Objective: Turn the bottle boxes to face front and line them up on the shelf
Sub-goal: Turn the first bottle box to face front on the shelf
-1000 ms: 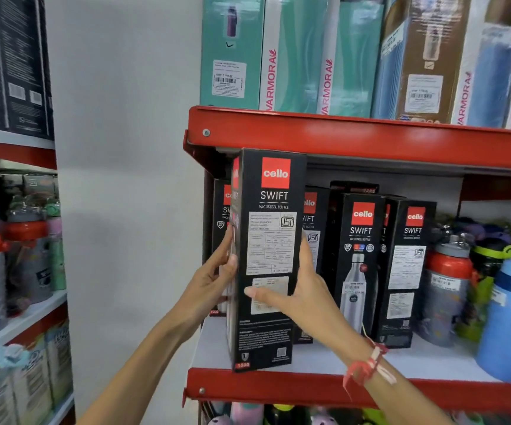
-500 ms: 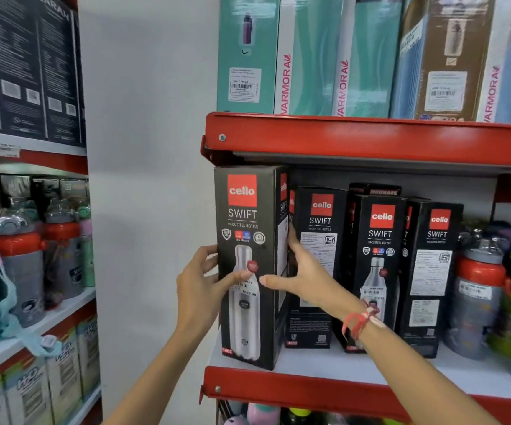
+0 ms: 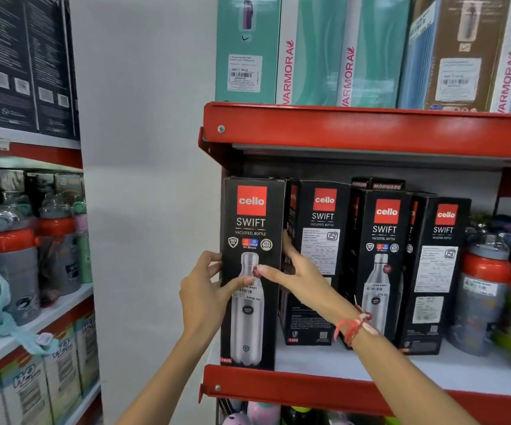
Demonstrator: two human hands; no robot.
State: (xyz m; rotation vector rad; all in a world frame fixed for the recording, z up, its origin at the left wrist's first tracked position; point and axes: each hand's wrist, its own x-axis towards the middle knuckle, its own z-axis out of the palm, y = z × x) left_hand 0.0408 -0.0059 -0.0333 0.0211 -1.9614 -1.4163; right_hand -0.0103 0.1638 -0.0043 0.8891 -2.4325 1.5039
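Both hands clamped on the leftmost black bottle box (image 3: 251, 271) — left hand (image 3: 205, 289) wrapped round its left edge at 9 o'clock, thumb across the front; right hand (image 3: 297, 271) on its right edge at 3 o'clock, thumb pressed on the front beside the left thumb, fingers tucked between this box and the next. Held box upright at the left end of the red shelf (image 3: 355, 391), base at the front lip, bottle picture facing out. At 3 o'clock of it, second box (image 3: 321, 259) set further back, showing its printed text panel. Further along at 3 o'clock, third box (image 3: 382, 265) front-facing with bottle picture, then fourth box (image 3: 438, 271) showing a text panel. Red thread band (image 3: 355, 326) on the right wrist. Loose red-and-grey bottles (image 3: 484, 289) at the far 3 o'clock end of the row.
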